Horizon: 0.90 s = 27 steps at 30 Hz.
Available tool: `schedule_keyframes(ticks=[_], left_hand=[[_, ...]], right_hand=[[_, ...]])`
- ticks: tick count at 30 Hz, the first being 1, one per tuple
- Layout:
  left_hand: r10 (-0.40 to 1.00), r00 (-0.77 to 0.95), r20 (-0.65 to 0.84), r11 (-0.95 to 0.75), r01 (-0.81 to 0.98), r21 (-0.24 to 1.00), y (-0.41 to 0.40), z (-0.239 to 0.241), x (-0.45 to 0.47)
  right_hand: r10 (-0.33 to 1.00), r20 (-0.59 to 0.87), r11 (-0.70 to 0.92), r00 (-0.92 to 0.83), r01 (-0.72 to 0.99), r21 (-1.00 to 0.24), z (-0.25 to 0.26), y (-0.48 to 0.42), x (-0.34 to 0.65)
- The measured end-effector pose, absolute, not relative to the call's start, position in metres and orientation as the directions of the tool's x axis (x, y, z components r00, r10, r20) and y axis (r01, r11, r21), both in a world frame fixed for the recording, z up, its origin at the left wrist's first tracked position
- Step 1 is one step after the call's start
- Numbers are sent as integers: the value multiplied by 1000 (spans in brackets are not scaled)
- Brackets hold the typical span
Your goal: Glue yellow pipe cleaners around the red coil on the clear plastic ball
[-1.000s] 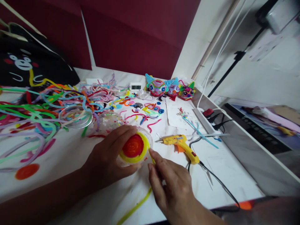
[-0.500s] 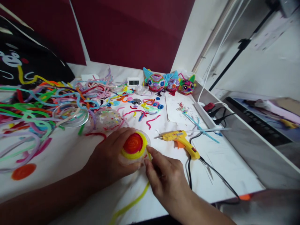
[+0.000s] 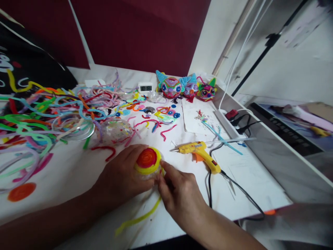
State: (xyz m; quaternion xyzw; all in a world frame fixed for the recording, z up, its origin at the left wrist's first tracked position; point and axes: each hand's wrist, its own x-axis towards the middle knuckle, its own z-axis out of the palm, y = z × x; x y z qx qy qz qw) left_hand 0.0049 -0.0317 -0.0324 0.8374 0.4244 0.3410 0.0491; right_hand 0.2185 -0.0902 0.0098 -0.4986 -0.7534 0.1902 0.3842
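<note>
My left hand (image 3: 123, 170) is wrapped round a clear plastic ball half (image 3: 147, 176). Its top carries a coiled pipe-cleaner disc (image 3: 146, 158), orange-red in the middle with a yellow ring outside. Against the right side of the ring, my right hand (image 3: 179, 192) pinches a yellow pipe cleaner (image 3: 140, 219), whose loose end trails down over the table toward me. The thumb and forefinger hide the spot where it meets the ball. To the right of the hands lies a yellow hot glue gun (image 3: 199, 152), its nozzle pointing left.
Tangled pipe cleaners (image 3: 39, 118) cover the left side. Behind my hands sits another clear dome (image 3: 116, 130); an orange disc (image 3: 22, 192) lies at left. Finished animal heads (image 3: 171, 87) and a small clock (image 3: 145, 87) stand at the back. A power strip (image 3: 229, 123) lines the right edge.
The yellow pipe cleaner's loose end has shifted and more of its tip shows on the table. The ball is tilted a little differently. Both hands keep their hold, and the view has shifted slightly.
</note>
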Motion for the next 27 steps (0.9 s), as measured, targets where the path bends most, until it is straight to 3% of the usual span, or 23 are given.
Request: schedule_keyframes(ticks=[9, 16, 27], left_hand=[[688, 492, 533, -683, 687, 248, -31, -41, -6], [697, 610, 376, -717, 602, 351, -24, -18, -32], [699, 631, 338, -715, 600, 359, -15, 6, -31]], right_hand=[[898, 380, 428, -221, 634, -644, 6, -92, 219], [902, 366, 423, -228, 632, -650, 2, -92, 219], [957, 195, 276, -215, 458, -845, 9, -95, 225]])
